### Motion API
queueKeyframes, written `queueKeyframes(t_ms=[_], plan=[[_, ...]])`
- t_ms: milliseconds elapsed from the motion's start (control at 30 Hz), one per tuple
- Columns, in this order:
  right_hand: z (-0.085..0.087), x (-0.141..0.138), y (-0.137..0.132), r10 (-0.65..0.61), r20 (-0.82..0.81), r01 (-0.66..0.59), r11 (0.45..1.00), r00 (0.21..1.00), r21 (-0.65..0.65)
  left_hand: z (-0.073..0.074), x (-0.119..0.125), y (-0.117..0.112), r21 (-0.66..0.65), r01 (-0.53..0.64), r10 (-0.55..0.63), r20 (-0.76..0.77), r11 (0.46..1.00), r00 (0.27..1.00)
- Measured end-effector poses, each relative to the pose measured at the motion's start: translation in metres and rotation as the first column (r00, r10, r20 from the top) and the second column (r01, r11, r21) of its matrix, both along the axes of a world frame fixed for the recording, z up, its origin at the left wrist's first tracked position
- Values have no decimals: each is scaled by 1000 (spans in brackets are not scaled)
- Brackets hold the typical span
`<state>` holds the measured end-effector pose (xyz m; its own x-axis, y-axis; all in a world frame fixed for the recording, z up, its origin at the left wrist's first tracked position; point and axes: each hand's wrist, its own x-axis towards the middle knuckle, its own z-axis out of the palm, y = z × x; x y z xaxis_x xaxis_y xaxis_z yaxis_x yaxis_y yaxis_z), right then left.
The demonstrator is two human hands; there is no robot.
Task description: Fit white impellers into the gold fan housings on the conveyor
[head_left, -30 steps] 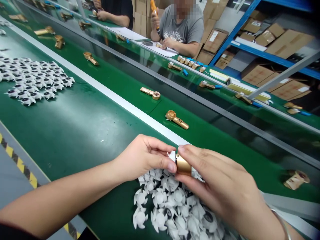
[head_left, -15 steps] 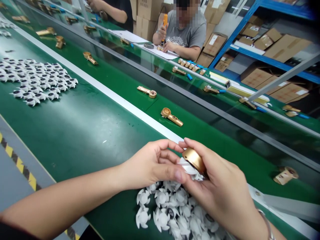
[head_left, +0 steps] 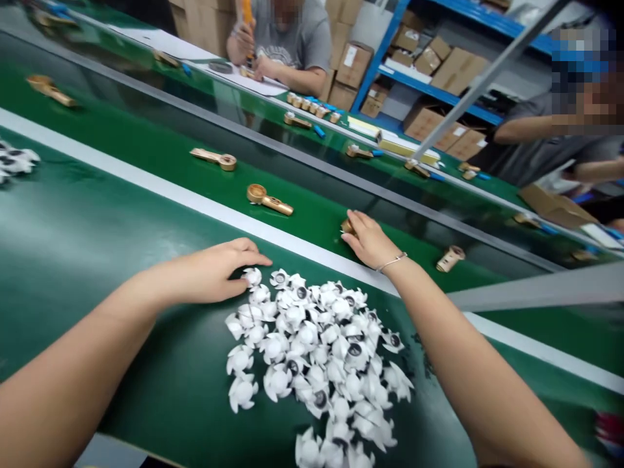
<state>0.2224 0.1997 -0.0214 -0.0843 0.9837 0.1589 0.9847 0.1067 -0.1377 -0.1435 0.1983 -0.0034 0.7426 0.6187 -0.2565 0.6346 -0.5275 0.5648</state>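
Note:
My left hand (head_left: 221, 270) reaches in at the upper left edge of a pile of white fan blades (head_left: 307, 335). Its thumb and forefinger are apart on either side of one white fan blade (head_left: 252, 277); whether they touch it I cannot tell. On the green belt, my right hand (head_left: 368, 240) has its fingers and thumb around a gold fan housing (head_left: 347, 226), mostly hidden beneath the palm. Farther left on the belt lie a gold fan housing with a handle (head_left: 270, 199) and another one (head_left: 213, 158).
A white strip (head_left: 195, 207) divides the worktop from the belt. Right of my hand, a short gold part (head_left: 450, 259) lies near a grey metal bar (head_left: 526, 289). Across the line, a person in a grey shirt (head_left: 292, 45) holds an orange tool (head_left: 247, 29). More fan blades (head_left: 17, 159) lie far left.
The gold housing has gone from between both hands over to the belt with my right hand. My left hand has let go and moved to the white pile. The view has turned right.

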Motion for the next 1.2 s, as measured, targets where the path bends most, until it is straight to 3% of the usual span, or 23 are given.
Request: queueKeyframes(t_ms=[100, 200, 300, 400, 500, 667, 733, 800, 867, 967, 1033, 1100, 1200], plan=[[20, 33, -63, -79, 4, 79, 996, 997, 33, -12, 2, 5, -22, 77, -77, -39, 997, 996], [32, 53, -150, -120, -4, 120, 993, 993, -1, -20, 4, 7, -9, 34, -34, -4, 999, 999], [19, 54, -221, -98, -23, 97, 995, 995, -20, -27, 6, 8, 9, -105, 102, 196, 994, 975], [-4, 45, -254, -68, -37, 68, 998, 997, -1, -30, 12, 9, 1, -211, 198, 342, 978, 919], [-17, 39, -258, -31, -33, 30, 1000, 999, -5, -25, 20, 8, -45, -297, 296, 303, 954, 906], [-15, 42, -252, 103, 12, -103, 994, 995, -42, -10, 24, 3, 49, -316, 304, 165, 947, 938], [-15, 43, -250, 142, 42, -140, 989, 989, -44, -7, 22, 2, 23, -345, 336, 179, 938, 925], [-13, 43, -245, 161, 59, -159, 987, 985, -39, -5, 22, 0, -90, -400, 408, 268, 912, 873], [-6, 37, -237, 175, 52, -174, 985, 983, -22, -1, 24, -7, -283, -441, 524, 419, 852, 742], [20, 7, -214, 134, -143, -133, 991, 981, 15, 5, 36, -30, -565, -300, 625, 568, 769, 535], [43, -29, -194, 108, -410, -102, 994, 906, 37, 9, 45, -50, -683, -119, 632, 577, 721, 518], [63, -67, -173, 139, -609, -133, 990, 781, 56, 10, 52, -68, -770, 30, 655, 562, 637, 505], [73, -111, -148, 197, -703, -226, 973, 684, 52, 12, 56, -83, -842, 186, 717, 531, 507, 451]])
